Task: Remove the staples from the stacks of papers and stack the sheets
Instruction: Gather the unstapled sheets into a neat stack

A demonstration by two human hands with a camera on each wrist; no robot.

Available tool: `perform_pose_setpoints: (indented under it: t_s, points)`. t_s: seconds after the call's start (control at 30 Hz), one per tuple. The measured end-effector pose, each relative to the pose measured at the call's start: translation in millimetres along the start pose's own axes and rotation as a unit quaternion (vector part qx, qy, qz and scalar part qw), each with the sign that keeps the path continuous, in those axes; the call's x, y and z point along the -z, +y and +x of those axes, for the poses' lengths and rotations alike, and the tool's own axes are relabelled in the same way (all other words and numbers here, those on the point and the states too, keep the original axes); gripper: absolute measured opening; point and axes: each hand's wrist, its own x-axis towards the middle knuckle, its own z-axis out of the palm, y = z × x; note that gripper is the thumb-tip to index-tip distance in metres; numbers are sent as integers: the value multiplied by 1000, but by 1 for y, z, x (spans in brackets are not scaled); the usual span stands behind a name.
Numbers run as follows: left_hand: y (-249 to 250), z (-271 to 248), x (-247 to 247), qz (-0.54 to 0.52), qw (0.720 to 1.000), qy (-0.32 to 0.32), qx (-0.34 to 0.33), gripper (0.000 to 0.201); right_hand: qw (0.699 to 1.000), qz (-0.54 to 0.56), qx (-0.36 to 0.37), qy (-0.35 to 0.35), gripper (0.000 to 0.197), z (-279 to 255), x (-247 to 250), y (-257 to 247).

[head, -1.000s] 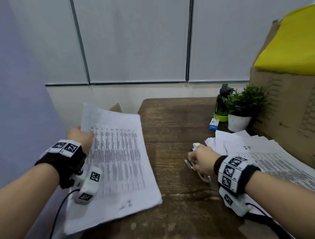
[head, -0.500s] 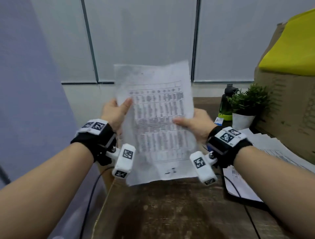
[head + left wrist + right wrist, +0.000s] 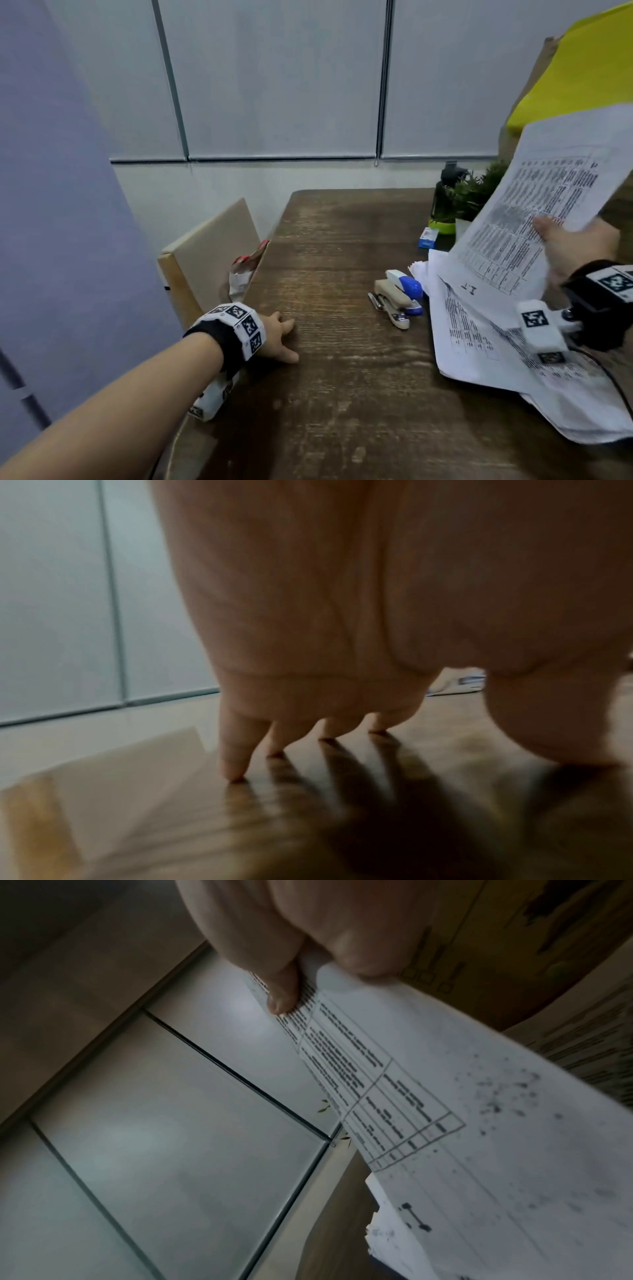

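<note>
1. Printed sheet: held up in the air on the right side of the table, tilted, its lower edge hanging over the paper pile. Table of text faces the person.
2. Right hand: pinches the sheet at its right edge, thumb on the printed face, other fingers behind the paper.
3. Paper pile: loose sheets fanned unevenly on the right part of the wooden table, some reaching past the near right corner.
4. Staplers: one blue and white, one beige, lying together just left of the pile; a small metal tool lies against them. Whether it is a staple remover, I cannot tell.
5. Left hand: empty, fingers spread and fairly straight, fingertips touching the bare tabletop near its left edge, well apart from the papers.
6. Far right corner: a potted plant, a dark bottle, a small blue box.
7. Beyond the left edge: a beige board with a crumpled wrapper beside it.
8. Right background: a cardboard box with yellow sheeting over it.
</note>
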Motion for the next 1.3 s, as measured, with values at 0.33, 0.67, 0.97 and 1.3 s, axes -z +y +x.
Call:
perform_pose_setpoints:
  t_s: [0.33,0.67,0.97,1.3]
  points:
    - [6,-35,-12,-73,996,28,-53,74,982,-18,50,-179,25,-43,-16,-29]
    - [-39,-69,-54,-165,975,149,5,78,975,-21,93,-203,26,-72,8,-46]
    - [-46,-80,-65,-187,970,150,-28,54,962,2,115,-249,10,-94,-2,-69]
    - [-31,-59,-22,-468,842,236,-125,107,951,83,27,-296,24,-100,-67,-50]
